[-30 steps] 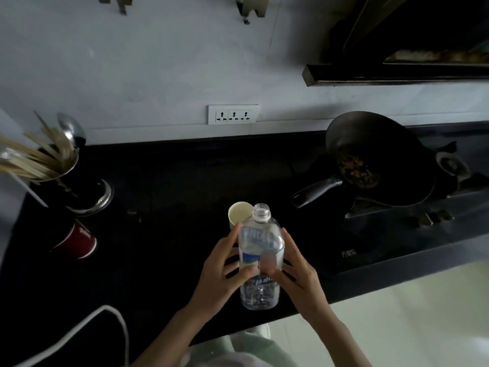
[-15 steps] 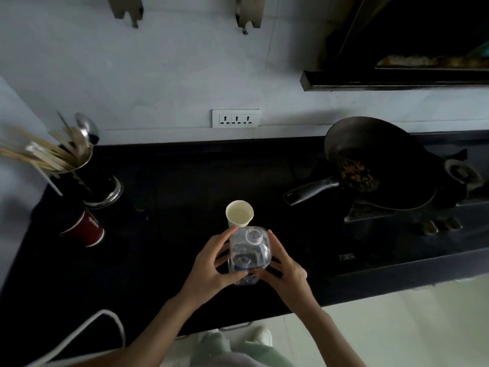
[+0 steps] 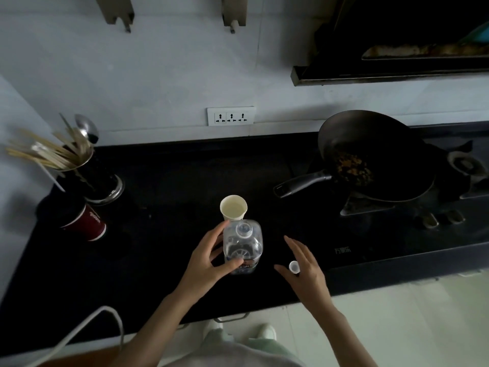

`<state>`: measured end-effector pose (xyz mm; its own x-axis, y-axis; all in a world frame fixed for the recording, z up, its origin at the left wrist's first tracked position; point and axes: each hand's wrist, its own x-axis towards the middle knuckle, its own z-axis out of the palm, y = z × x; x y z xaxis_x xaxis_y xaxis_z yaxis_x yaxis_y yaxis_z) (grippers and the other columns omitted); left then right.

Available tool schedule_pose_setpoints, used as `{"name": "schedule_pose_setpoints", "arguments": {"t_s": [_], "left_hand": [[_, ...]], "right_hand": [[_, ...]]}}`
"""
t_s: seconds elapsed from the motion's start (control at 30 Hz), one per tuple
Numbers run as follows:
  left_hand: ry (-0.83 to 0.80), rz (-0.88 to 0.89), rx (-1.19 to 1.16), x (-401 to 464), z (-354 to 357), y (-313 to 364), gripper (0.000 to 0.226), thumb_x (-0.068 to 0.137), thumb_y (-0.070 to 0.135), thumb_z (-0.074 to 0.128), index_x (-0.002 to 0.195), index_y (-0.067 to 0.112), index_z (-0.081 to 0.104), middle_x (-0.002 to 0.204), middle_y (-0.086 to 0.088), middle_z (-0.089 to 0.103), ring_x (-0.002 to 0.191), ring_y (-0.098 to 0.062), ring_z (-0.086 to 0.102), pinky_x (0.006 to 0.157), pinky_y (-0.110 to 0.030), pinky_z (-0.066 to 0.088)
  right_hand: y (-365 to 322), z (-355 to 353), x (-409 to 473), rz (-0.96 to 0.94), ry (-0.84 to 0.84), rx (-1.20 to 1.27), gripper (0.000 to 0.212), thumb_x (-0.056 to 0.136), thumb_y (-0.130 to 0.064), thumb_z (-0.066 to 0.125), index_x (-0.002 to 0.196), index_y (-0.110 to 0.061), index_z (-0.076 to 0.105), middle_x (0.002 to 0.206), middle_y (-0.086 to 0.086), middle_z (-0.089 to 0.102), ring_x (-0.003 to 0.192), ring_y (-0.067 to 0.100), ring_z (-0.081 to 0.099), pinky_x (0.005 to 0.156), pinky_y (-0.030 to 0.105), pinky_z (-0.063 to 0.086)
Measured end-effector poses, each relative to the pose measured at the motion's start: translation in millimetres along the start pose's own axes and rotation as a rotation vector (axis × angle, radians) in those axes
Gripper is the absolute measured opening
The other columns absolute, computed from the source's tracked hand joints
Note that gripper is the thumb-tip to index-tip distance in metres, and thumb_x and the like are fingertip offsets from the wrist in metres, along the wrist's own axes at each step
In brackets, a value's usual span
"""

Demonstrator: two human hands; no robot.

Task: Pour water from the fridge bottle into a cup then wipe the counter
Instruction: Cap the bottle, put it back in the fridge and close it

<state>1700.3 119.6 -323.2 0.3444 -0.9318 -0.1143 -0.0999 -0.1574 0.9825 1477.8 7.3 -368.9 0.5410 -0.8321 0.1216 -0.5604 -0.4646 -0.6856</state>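
A clear plastic water bottle (image 3: 243,245) stands uncapped and upright on the black counter (image 3: 158,234), seen from above. My left hand (image 3: 209,263) grips its left side, thumb across the front. A white paper cup (image 3: 233,207) stands just behind the bottle, touching or nearly touching it. To the right of the bottle, apart from it, my right hand (image 3: 304,271) hovers with index finger and thumb spread, and the small white bottle cap (image 3: 294,266) sits held between its fingers.
A wok (image 3: 370,157) with food sits on the hob at the right, its handle pointing toward the cup. At the left stand a utensil holder (image 3: 87,170) with chopsticks and a red cup (image 3: 84,221). A white cable (image 3: 79,329) crosses the counter's front left edge.
The bottle has come down to stand on the counter. My right hand has let go of it and moved right with the cap. My left hand still grips it.
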Motion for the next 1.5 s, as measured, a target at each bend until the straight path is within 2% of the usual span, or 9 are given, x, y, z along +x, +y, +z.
{"name": "schedule_pose_setpoints", "arguments": {"t_s": [0.2,0.4,0.77,0.87,0.97,1.1,1.23,1.4,1.5], "left_hand": [[0.021,-0.004,-0.021,0,5,4,0.074,0.079,0.021,0.078,0.134,0.053,0.040,0.141,0.017,0.045,0.126,0.004,0.049,0.089,-0.010,0.046],[0.038,-0.014,-0.023,0,7,5,0.072,0.067,0.044,0.078,0.126,0.065,0.041,0.140,0.020,0.046,0.126,0.004,0.049,0.089,-0.010,0.046],[0.041,-0.027,-0.036,0,8,4,0.073,0.069,0.042,0.079,0.131,0.057,0.043,0.141,0.018,0.048,0.127,0.000,0.049,0.091,-0.013,0.047],[0.041,-0.027,-0.032,1,7,3,0.074,0.070,0.042,0.079,0.133,0.054,0.042,0.141,0.018,0.048,0.128,-0.002,0.049,0.095,-0.019,0.048],[0.040,-0.029,-0.034,2,7,3,0.074,0.070,0.041,0.079,0.133,0.054,0.042,0.140,0.015,0.049,0.128,-0.004,0.050,0.097,-0.022,0.049],[0.033,-0.009,-0.045,3,5,2,0.072,0.072,0.034,0.081,0.131,0.053,0.044,0.138,0.007,0.052,0.124,-0.009,0.055,0.095,-0.023,0.051],[0.038,0.000,-0.040,3,5,0,0.072,0.071,0.036,0.080,0.130,0.056,0.044,0.137,0.008,0.052,0.124,-0.007,0.055,0.098,-0.028,0.050],[0.028,0.002,-0.030,4,4,-1,0.073,0.072,0.038,0.079,0.130,0.058,0.042,0.138,0.014,0.050,0.126,-0.003,0.052,0.098,-0.023,0.048],[0.010,0.004,-0.027,4,2,-2,0.074,0.075,0.033,0.079,0.135,0.051,0.041,0.139,0.013,0.050,0.127,-0.003,0.050,0.099,-0.022,0.048]], "right_hand": [[51,3,-18,0.036,0.040,-0.243,0.058,0.065,-0.023,0.088,0.118,-0.014,0.066,0.110,0.003,0.065,0.096,0.028,0.062,0.071,0.041,0.058],[67,13,-18,0.090,0.040,-0.313,0.053,0.062,-0.025,0.089,0.110,-0.012,0.069,0.097,0.003,0.066,0.083,0.028,0.062,0.063,0.037,0.055],[67,20,-12,0.116,0.006,-0.266,0.035,0.069,-0.022,0.085,0.101,-0.019,0.070,0.091,-0.003,0.064,0.081,0.023,0.062,0.055,0.024,0.045],[46,6,-2,0.108,0.009,-0.134,0.032,0.074,-0.023,0.082,0.103,-0.020,0.068,0.095,-0.007,0.065,0.077,0.011,0.065,0.052,0.021,0.048],[9,-15,18,0.052,0.032,0.044,0.032,0.075,-0.020,0.081,0.105,-0.019,0.068,0.096,-0.012,0.063,0.075,0.004,0.065,0.063,0.023,0.057],[-50,-43,42,-0.056,0.028,0.129,0.034,0.075,-0.020,0.080,0.106,-0.019,0.066,0.096,-0.014,0.062,0.079,0.003,0.063,0.068,0.013,0.052],[-87,-57,57,-0.187,-0.102,0.088,0.029,0.077,-0.038,0.068,0.101,-0.021,0.067,0.094,-0.016,0.060,0.079,0.005,0.060,0.067,0.017,0.053],[-98,-56,67,-0.243,-0.161,-0.032,0.029,0.077,-0.030,0.075,0.104,-0.026,0.066,0.094,-0.015,0.057,0.081,0.004,0.057,0.066,0.028,0.054],[-106,-56,69,-0.248,-0.193,-0.048,0.032,0.078,-0.030,0.074,0.109,-0.026,0.066,0.096,-0.015,0.056,0.084,0.004,0.055,0.070,0.028,0.054]]}}
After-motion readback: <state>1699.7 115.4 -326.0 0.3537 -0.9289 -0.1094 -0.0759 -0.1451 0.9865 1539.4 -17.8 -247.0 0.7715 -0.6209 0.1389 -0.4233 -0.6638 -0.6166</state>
